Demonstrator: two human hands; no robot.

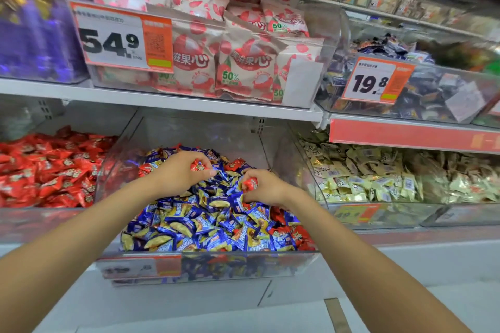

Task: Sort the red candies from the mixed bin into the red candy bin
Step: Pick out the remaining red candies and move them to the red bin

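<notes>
A red candy [197, 165] is pinched between the thumb and fingertips of the left hand [181, 173], which hovers over the back of the mixed bin [119, 159]. A second red candy [250, 184] is gripped in the curled fingers of the right hand [267, 188], low over the blue and yellow candies [189, 227] in the same bin. More red candies [300, 236] lie in its front right corner. The red candy bin [40, 220] stands just to the left, heaped full. To the right are cream candies [378, 178]. On the shelf above, pink snack bags [243, 62] sit behind a price tag [121, 40].
</notes>
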